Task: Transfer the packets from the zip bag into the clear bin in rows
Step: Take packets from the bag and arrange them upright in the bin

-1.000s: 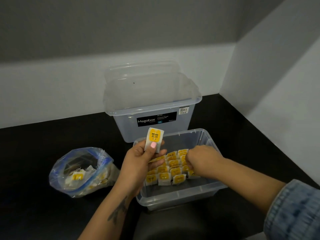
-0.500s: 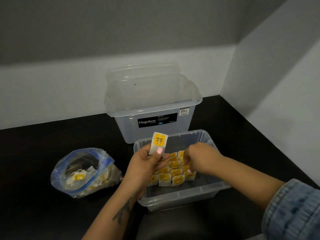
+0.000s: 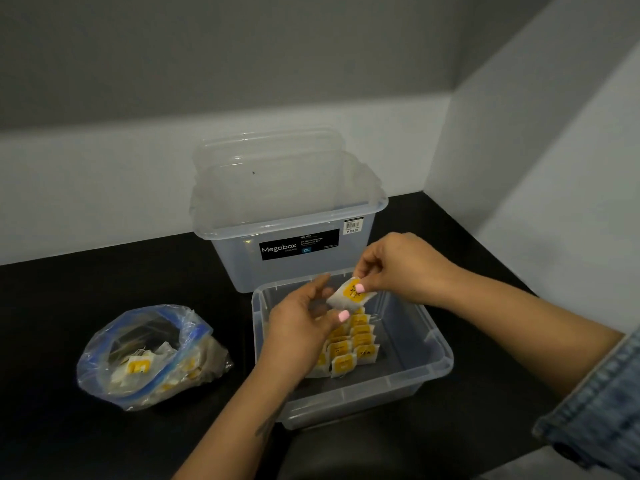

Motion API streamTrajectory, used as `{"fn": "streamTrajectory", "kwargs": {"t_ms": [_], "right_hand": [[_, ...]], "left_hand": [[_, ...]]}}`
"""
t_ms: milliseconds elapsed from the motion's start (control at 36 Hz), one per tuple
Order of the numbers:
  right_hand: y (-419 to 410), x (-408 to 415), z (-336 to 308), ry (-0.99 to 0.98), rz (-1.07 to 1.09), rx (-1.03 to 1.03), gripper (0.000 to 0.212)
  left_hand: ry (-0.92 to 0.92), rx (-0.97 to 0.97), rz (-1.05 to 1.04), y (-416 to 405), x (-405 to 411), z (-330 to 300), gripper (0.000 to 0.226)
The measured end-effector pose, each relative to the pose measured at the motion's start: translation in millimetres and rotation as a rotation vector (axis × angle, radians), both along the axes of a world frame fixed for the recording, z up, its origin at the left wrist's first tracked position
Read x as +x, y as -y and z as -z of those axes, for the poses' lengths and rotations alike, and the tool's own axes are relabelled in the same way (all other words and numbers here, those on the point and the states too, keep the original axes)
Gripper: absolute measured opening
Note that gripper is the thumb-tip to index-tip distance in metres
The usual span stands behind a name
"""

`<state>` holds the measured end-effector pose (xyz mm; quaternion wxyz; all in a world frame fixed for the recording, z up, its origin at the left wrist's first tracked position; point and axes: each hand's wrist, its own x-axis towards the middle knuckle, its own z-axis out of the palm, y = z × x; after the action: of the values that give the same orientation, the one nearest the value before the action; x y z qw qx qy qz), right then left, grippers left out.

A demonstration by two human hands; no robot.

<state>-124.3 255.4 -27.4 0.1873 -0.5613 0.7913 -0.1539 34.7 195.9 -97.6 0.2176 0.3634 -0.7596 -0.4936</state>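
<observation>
Since half a second ago the held packet (image 3: 351, 295) has passed across: it was pinched upright in the left hand, and now the right hand (image 3: 398, 268) pinches it by thumb and forefinger, tilted, over the far part of the clear bin (image 3: 436, 367). The right hand, earlier low among the rows, has lifted above them. Far left of both hands, well apart, the zip bag (image 3: 149, 355) lies on the black counter (image 3: 52, 341), mouth open toward the camera, more yellow-and-white packets (image 3: 138, 367) inside; unchanged. The left hand (image 3: 298, 327) hovers over the bin's left half, fingers loosely spread and holding nothing, thumb tip just beneath the held packet's lower corner; contact there cannot be judged. Below and between the hands, rows of packets (image 3: 353, 344) stand upright in the bin's left and middle part, partly hidden by the left hand. Right of the rows, under the right forearm, the bin floor is bare out to the right wall, and a bare strip runs along the near wall. Beyond the hands a larger Megabox bin (image 3: 294, 251) stands touching or just behind the clear bin's far rim, a lid (image 3: 270, 168) leaning up behind it. Right of the right hand the counter runs to the grey wall (image 3: 519, 150) corner; a denim sleeve (image 3: 602, 403) shows at lower right.
</observation>
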Motion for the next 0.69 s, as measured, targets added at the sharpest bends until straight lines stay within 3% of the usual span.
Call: {"fn": "streamTrajectory", "kwargs": {"t_ms": [139,278,333,417,500,694], "right_hand": [[4,-8,13,-0.305,0.051,0.114,0.006],[13,-2,38,-0.571,0.015,0.246,0.006],[16,2,46,-0.659,-0.007,0.289,0.006],[23,7,60,-0.759,-0.056,0.330,0.023],[27,10,70,-0.813,-0.099,0.387,0.005],[31,12,78,-0.863,-0.142,0.409,0.014]], "left_hand": [[0.100,-0.338,-0.053,9,11,1,0.056],[0.208,-0.477,-0.102,17,24,6,0.047],[0.272,-0.507,-0.102,19,28,7,0.047],[0.326,-0.520,-0.083,20,34,8,0.046],[0.362,-0.515,-0.066,18,36,9,0.045],[0.397,-0.519,-0.037,16,38,9,0.043]]}}
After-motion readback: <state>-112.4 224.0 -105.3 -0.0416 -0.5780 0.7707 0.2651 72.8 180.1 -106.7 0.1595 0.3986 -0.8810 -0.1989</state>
